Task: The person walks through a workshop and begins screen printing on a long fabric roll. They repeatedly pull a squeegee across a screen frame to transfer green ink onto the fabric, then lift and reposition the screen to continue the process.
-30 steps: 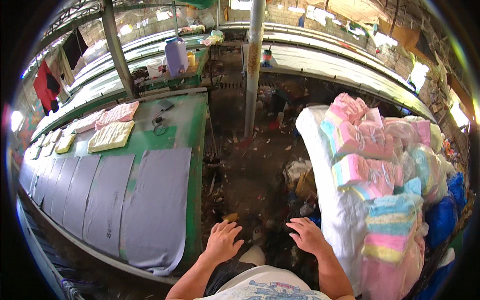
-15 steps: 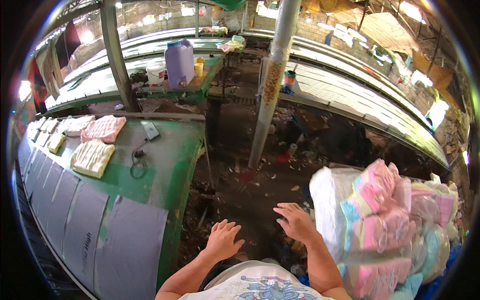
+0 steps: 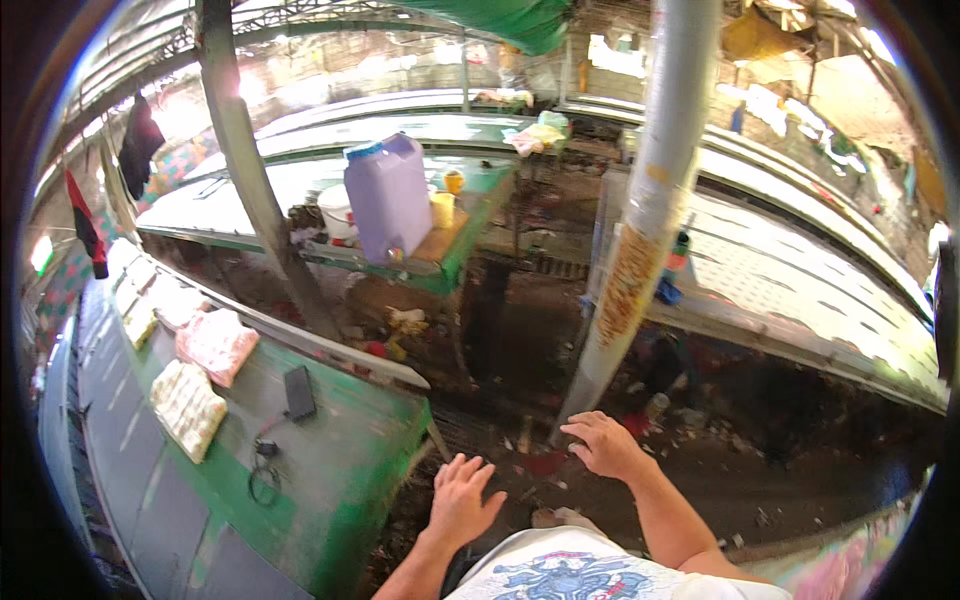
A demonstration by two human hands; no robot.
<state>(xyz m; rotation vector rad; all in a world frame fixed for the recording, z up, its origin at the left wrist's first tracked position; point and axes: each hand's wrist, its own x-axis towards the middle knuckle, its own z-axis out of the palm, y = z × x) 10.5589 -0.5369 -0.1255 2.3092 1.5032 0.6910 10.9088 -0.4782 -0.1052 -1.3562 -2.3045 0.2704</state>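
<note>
— left hand (image 3: 463,503) was empty: thumb and fingers well apart, back of the hand up. the other?

— right hand (image 3: 610,447) likewise: fingers loosely spread, slightly curled, nothing clamped. a gap lay between the two hands.

— touching anything?

— no contact that i could make out. rust-patched metal post (image 3: 650,215) stood ahead of the right hand; its foot showed just beyond the fingertips, depth hard to judge.

— and nearest the left?

— green-topped table (image 3: 355,450), beside that hand on its outer side. on it, farther out: black box (image 3: 299,392), cable with a dark plug (image 3: 266,449), then cream cloth (image 3: 188,408) and pink cloth (image 3: 218,345) touching each other. well ahead of the left hand, a purple jug (image 3: 390,200) sat on a second table (image 3: 485,200).

— which step, would you say?

— my judgement: between grips. hands hung over the littered floor (image 3: 500,400), perhaps for balance along the gap.

— what did the next move call for?

— by my reckoning, sure footing past post and table corner. any pick-up from the table needed the left hand brought outward over its edge, then fingers drawn together.
</note>
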